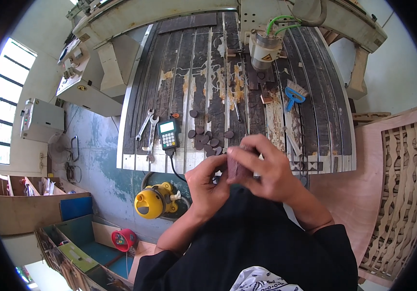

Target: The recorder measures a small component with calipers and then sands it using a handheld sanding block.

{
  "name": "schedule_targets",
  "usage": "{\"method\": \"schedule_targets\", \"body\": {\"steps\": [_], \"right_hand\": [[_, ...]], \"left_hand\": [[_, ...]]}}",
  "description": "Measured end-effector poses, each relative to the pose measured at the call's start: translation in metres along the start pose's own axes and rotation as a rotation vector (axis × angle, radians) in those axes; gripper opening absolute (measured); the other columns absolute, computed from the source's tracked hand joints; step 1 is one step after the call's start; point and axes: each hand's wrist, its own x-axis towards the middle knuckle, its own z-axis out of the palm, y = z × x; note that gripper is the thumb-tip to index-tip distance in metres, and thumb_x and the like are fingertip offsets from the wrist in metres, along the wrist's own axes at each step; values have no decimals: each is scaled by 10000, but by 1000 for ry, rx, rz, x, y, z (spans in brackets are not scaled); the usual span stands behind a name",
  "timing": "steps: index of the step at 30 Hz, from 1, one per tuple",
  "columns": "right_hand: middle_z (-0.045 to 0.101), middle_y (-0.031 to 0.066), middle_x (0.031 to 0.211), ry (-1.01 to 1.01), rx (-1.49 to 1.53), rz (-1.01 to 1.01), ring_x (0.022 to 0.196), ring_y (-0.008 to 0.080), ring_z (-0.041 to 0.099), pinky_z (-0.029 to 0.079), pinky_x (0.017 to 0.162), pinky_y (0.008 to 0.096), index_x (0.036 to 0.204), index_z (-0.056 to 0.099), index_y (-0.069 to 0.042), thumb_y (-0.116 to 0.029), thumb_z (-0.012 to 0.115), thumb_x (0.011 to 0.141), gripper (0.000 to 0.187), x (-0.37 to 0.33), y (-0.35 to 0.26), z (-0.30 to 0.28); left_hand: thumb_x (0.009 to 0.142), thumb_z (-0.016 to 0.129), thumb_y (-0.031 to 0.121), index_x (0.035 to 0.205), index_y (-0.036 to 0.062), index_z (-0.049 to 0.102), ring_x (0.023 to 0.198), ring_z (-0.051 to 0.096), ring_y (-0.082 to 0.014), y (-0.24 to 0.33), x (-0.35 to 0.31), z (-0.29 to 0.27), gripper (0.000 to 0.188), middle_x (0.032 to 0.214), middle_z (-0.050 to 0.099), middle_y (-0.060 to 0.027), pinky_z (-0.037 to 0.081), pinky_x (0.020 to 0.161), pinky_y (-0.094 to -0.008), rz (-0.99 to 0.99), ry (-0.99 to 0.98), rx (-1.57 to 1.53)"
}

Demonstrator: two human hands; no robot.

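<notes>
Close to my body, at the near edge of the machine bed, a dark reddish-brown wooden block [238,170] is held between my two hands. My right hand [272,170] is closed round its right side, fingers curled over the top. From the left, my left hand [207,185] grips it too, though its fingertips are partly hidden. Just beyond my left hand lies a loose pile of small dark round wooden discs [205,139]. One separate disc [193,113] rests farther back.
The slatted machine bed [169,63] carries a handheld controller [168,135], two wrenches [153,131], a blue-handled brush [294,94] and a pale strip [293,140]. A spindle [265,48] hangs over its far side. On the floor stands a yellow vacuum [152,201]; at right lies a cut lattice panel [402,194].
</notes>
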Motion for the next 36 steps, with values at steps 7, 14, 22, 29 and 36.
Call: {"method": "schedule_targets", "body": {"steps": [7,14,22,29,36], "right_hand": [[547,154,1023,-84,-40,-70,813,277,611,519,696,351,1179,650,-57,-82,785,756,445,2,-12,-3],[517,144,970,-94,-5,-112,753,258,583,497,655,352,1138,659,-59,-110,803,730,436,5,-20,1],[513,145,964,-128,-18,-69,815,275,571,492,700,361,1119,662,-45,-117,807,734,417,4,-15,5],[515,139,956,-97,-75,-82,761,244,598,507,660,358,1102,673,-57,-150,822,726,416,6,-23,3],[526,131,951,2,-75,3,762,245,580,495,658,342,1107,674,-66,-110,808,705,426,5,-8,9]], "left_hand": [[806,714,-62,985,-46,681,827,723,-145,0,-4,-3,183,894,738,-126,555,734,-251,18,24,-25],[794,729,-51,980,-28,693,805,730,-169,4,1,-3,190,870,737,-119,551,708,-265,56,7,5],[804,707,-53,987,-75,661,846,659,-104,-1,-6,-4,190,914,706,-92,534,764,-247,149,29,74],[778,726,-65,965,-21,689,789,727,-160,-2,-5,-2,195,873,735,-132,539,697,-254,39,42,49],[790,743,-67,993,-57,675,805,713,-135,0,-2,0,215,901,735,-120,543,721,-241,156,85,33]]}}
